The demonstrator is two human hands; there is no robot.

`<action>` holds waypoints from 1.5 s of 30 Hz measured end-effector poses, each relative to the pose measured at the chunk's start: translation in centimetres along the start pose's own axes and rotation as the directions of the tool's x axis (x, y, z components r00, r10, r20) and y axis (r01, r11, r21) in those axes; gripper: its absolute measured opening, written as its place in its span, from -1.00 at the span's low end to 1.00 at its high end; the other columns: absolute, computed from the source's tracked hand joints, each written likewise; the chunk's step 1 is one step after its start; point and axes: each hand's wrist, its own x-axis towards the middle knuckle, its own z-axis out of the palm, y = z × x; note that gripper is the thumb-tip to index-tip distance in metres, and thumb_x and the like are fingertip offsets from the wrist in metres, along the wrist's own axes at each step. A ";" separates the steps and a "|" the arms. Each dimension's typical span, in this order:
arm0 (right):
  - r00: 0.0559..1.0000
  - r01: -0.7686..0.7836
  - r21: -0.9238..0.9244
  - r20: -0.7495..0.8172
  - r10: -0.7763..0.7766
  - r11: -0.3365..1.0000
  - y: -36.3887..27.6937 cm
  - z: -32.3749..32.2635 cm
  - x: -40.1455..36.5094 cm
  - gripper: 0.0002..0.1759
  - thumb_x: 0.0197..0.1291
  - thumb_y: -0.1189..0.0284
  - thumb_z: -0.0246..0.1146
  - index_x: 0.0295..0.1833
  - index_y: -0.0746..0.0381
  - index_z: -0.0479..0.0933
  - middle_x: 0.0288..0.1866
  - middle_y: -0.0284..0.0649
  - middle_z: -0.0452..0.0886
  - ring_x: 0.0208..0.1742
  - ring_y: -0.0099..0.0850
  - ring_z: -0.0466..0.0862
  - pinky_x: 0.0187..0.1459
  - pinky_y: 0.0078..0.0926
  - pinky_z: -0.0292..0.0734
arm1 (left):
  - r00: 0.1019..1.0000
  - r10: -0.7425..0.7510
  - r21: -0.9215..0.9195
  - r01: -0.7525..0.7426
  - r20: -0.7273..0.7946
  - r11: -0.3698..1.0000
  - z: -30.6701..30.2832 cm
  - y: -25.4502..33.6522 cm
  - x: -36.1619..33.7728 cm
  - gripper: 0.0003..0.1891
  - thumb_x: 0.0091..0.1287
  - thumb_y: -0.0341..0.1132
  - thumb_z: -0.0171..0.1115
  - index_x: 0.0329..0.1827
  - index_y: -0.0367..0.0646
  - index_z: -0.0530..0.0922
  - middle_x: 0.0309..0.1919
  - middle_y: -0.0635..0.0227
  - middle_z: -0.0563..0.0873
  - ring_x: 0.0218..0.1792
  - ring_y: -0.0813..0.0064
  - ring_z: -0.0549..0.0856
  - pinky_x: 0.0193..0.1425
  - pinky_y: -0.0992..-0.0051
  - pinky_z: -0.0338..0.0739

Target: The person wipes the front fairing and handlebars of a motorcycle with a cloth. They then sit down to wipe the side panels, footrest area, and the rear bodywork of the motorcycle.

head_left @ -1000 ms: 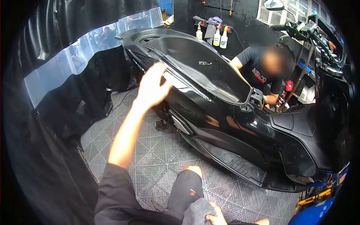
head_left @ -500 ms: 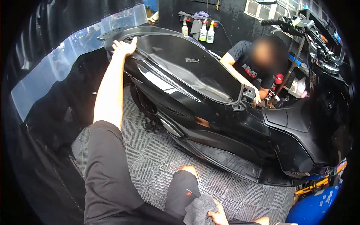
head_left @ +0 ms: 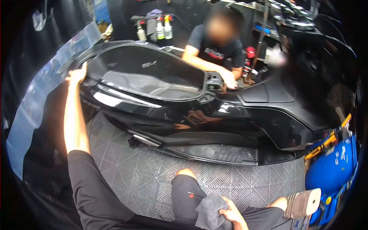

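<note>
I am viewing the right fingers (head_left: 224, 212) gripping a grey cloth (head_left: 209, 210), likely soft, light, best held bunched, over the black shorts (head_left: 185, 194); left fingers (head_left: 70, 78) are touching the scooter (head_left: 168, 115) tail, grip unclear.

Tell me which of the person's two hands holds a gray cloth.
The right hand, low in view, grips the gray cloth; the left hand is at the rear of the scooter instead.
</note>
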 end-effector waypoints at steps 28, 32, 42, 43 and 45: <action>0.984 0.174 0.647 -0.091 -0.151 0.742 -0.6 -6.2 -1.9 -0.15 0.03 0.61 0.49 0.50 0.41 0.38 0.35 0.01 0.62 0.32 -0.14 0.67 0.36 -0.13 0.59 | 0.876 0.430 -0.093 -0.458 -0.217 0.884 4.6 -3.9 2.7 -0.16 0.56 0.33 -0.18 0.59 -0.23 0.36 0.57 0.01 0.41 0.62 0.16 0.31 0.65 -0.05 0.08; 0.985 0.168 0.829 -0.126 -0.114 0.533 -0.7 -8.2 -3.2 -0.34 0.13 0.50 0.32 0.39 0.43 0.46 0.15 0.02 0.73 0.10 -0.08 0.78 0.16 -0.13 0.73 | 0.685 0.396 -0.561 -0.728 -0.612 0.393 -1.4 7.4 -26.7 -0.59 0.60 -0.20 0.22 0.34 -0.31 0.59 0.28 0.12 0.69 0.32 0.28 0.63 0.46 0.37 0.43; 0.147 0.182 -0.955 -0.211 -0.966 0.236 -15.9 -7.7 -6.1 -0.26 0.08 0.65 0.19 0.48 0.43 0.39 0.51 0.13 0.44 0.48 -0.01 0.49 0.48 -0.05 0.40 | 0.307 0.945 -0.984 -0.103 0.111 0.148 17.9 16.9 -73.9 -0.65 0.34 -0.37 0.44 0.14 -0.35 0.67 -0.10 0.10 0.79 -0.24 0.33 0.82 -0.14 0.38 0.73; 0.229 -0.037 -0.999 -0.044 -0.972 0.037 -19.6 -6.8 -3.2 -0.22 0.05 0.58 0.24 0.50 0.38 0.38 0.53 0.14 0.42 0.51 0.01 0.45 0.49 0.00 0.35 | 0.223 0.965 -0.981 -0.110 0.135 0.162 18.1 16.4 -74.8 -0.65 0.36 -0.37 0.43 0.15 -0.33 0.68 -0.07 0.09 0.78 -0.23 0.32 0.82 -0.11 0.38 0.72; 0.401 -0.220 -0.951 0.117 -0.909 -0.220 -24.6 -5.4 3.5 -0.10 -0.01 0.41 0.36 0.56 0.27 0.34 0.57 0.16 0.35 0.59 0.11 0.33 0.54 0.09 0.21 | 0.155 0.970 -0.978 -0.061 0.189 0.200 17.7 15.8 -75.6 -0.67 0.38 -0.36 0.41 0.15 -0.31 0.68 -0.09 0.09 0.78 -0.20 0.30 0.82 -0.06 0.36 0.71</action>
